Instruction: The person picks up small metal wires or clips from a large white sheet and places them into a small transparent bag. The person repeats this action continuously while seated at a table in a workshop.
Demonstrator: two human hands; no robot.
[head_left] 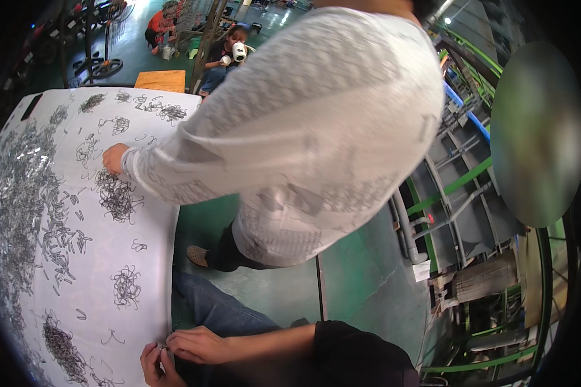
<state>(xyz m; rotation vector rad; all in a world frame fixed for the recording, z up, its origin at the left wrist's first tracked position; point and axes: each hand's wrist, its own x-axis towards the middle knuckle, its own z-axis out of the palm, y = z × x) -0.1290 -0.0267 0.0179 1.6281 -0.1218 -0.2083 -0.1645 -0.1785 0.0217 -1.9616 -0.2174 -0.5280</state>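
At the bottom, my left hand (157, 366) and my right hand (200, 344) meet at the edge of the white-covered table (103, 258). Fingertips of both hands are pinched together around a small greyish piece (163, 346), mostly hidden and too small to name. Near them on the table lie a thin bent wire piece (113, 337) and a dark pile of bent wire hooks (63, 347). Another loose cluster of wire hooks (126, 287) sits farther up the table.
A co-worker in a white patterned top (342, 116) leans close in front, one hand (114, 158) at a hook pile (116, 197). Shiny small metal pieces (19, 213) spread along the table's left. Green-framed racks (452, 193) stand at right. Another person (229, 55) sits behind.
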